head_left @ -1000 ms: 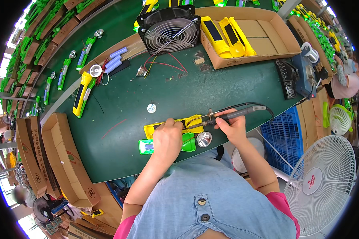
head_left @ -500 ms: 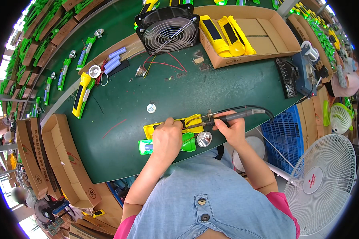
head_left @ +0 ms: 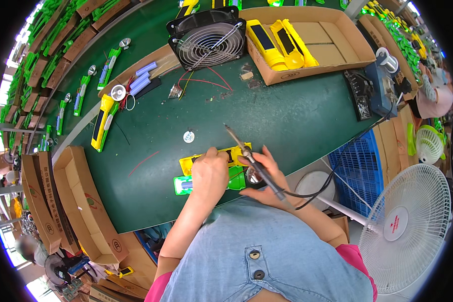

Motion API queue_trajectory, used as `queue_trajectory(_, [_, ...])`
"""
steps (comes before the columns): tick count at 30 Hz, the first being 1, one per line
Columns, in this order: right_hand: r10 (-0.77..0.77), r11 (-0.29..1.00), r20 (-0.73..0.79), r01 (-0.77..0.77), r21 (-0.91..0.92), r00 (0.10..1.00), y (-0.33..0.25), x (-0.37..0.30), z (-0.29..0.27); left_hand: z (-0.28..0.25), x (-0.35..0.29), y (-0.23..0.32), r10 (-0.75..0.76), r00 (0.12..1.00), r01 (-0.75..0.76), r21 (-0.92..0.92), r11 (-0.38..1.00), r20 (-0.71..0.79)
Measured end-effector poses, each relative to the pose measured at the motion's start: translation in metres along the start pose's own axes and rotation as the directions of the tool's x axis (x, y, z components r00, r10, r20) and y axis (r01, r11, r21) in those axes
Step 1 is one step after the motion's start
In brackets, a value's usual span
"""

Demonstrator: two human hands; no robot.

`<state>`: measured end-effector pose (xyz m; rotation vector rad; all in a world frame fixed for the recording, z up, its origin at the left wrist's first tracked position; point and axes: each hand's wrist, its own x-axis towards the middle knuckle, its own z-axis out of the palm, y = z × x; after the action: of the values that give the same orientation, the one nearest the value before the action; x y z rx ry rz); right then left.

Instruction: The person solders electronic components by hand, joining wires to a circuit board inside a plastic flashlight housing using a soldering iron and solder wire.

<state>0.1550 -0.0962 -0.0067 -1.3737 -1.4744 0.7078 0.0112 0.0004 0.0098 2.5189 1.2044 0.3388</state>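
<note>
My left hand [head_left: 210,172] is closed over a yellow flashlight half-shell [head_left: 189,164] near the table's front edge; its fingertips are partly hidden. Just in front of me, against that shell, lies a green flashlight half [head_left: 236,182] with a blue-grey battery cell [head_left: 184,185] in it. A round reflector [head_left: 252,175] at its right end is partly covered by my right hand [head_left: 270,177]. That hand holds a soldering iron [head_left: 265,172] loosely, its fingers partly spread around the handle. The iron's tip points up and left, above the table and apart from the yellow shell.
A fan in a black frame [head_left: 209,46] stands at the back. Right of it, a cardboard box [head_left: 337,43] holds yellow shells. A blue soldering station [head_left: 381,88] with a solder spool is at the right. Left are a yellow-green flashlight [head_left: 101,121] and battery cells [head_left: 141,80].
The soldering iron has come off the yellow shell and swung round, its tip now pointing up and left. My right hand has moved left, closer to the reflector. My left hand stays put.
</note>
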Motion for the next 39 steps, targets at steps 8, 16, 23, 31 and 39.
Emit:
queue_trajectory(8, [-0.067, 0.993, 0.152, 0.082, -0.089, 0.986, 0.008, 0.002, 0.005, -0.003, -0.002, 0.003, -0.009, 1.0, 0.009, -0.01, 1.0, -0.003])
queue_trajectory(16, [-0.019, 0.995, 0.146, 0.033, -0.095, 0.989, 0.004, 0.007, -0.002, -0.055, -0.017, -0.012, 0.095, 0.973, -0.031, -0.294, 0.955, 0.208])
queue_trajectory(23, [-0.073, 0.99, 0.176, 0.092, -0.106, 0.982, 0.002, 0.022, -0.017, -0.053, -0.032, -0.044, 0.11, 0.979, -0.116, 0.027, 0.993, 0.174])
queue_trajectory(31, [-0.169, 0.983, -0.115, 0.158, -0.093, 0.979, 0.004, 0.01, -0.032, -0.024, -0.039, -0.054, 0.106, 0.983, -0.137, -0.213, 0.968, -0.147])
queue_trajectory(39, [-0.105, 0.991, -0.278, 0.078, -0.106, 0.955, 0.019, 0.006, -0.055, -0.08, -0.005, -0.098, 0.297, 0.888, -0.324, -0.018, 0.946, -0.352])
